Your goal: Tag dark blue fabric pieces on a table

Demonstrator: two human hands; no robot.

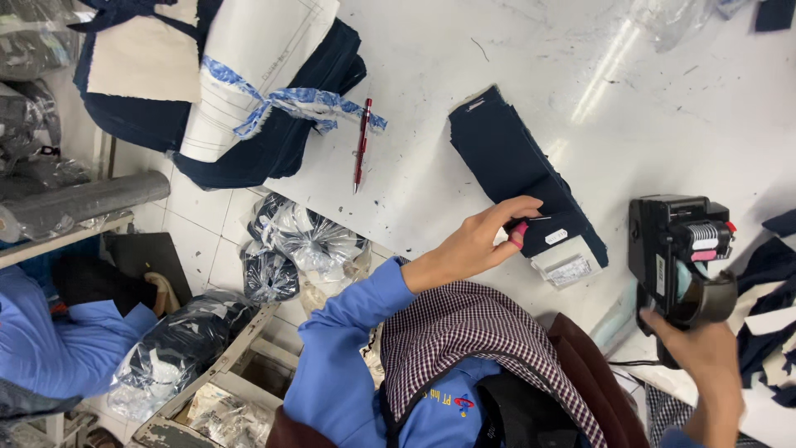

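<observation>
At the upper left of the frame a bundle of dark cut cloth and pale paper pattern (249, 75), tied with a blue-and-white strip, lies on the white counter (514, 83) and hangs over its edge. Just right of it, upper centre-left, a red pen (362, 143) lies on the counter, its length running up and down the frame. Below, at lower left and centre-left, plastic-wrapped bundles (294, 249) sit on the tiled floor. At the centre, my blue-sleeved arm comes up from the bottom and my left hand (477, 242) reaches to the stack of navy fabric pieces (518, 178), which lies slantwise on the counter from upper centre toward lower right. My grip there is narrow: thumb and fingers pinch the near edge of the top piece, beside a small white tag (556, 236) stuck on the cloth. Just past the stack's lower end a pale, shiny label piece (570, 270) pokes out. At the right of the frame my right hand (705, 353) wraps its grip around the handle of a black label gun (676, 245) with pink details, holding it above the counter, near the stack but apart from it. More navy and white scraps (767, 290) lie at the far right edge.
</observation>
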